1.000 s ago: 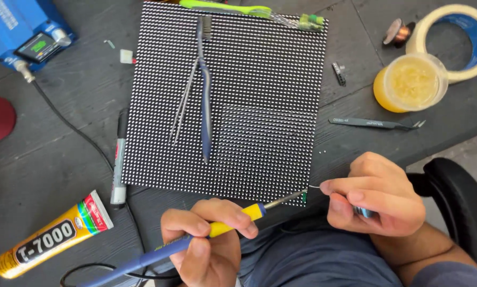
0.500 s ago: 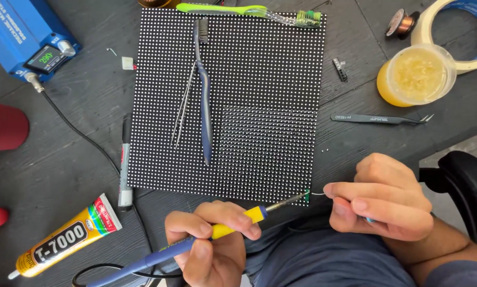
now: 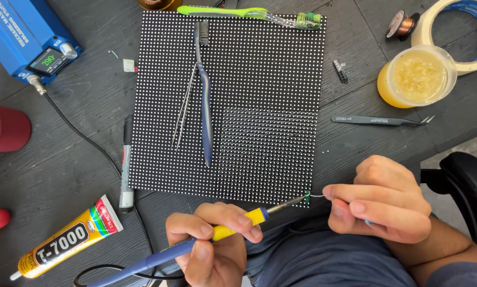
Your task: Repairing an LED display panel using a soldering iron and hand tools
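A black square panel point(image 3: 259, 85) covered in a grid of small dots lies on the dark table. My left hand point(image 3: 212, 244) grips a soldering iron point(image 3: 238, 223) with a blue and yellow handle; its tip touches the panel's near right corner. My right hand point(image 3: 382, 199) pinches a thin solder wire point(image 3: 317, 195) whose end meets the iron's tip at that corner. A blue toothbrush point(image 3: 204, 101) and metal tweezers point(image 3: 182, 114) lie on the panel.
A blue soldering station point(image 3: 28, 40) stands far left, its cable running toward me. A glue tube point(image 3: 68, 239), a marker point(image 3: 125, 165), a green toothbrush point(image 3: 238, 11), a jar of yellow flux point(image 3: 416, 77), black tweezers point(image 3: 379, 120), tape roll point(image 3: 464, 32), copper wire spool point(image 3: 398, 24), red objects point(image 3: 2, 127).
The view has shifted slightly; both hands stay at the panel's near right corner, with the iron tip and the wire end still together there.
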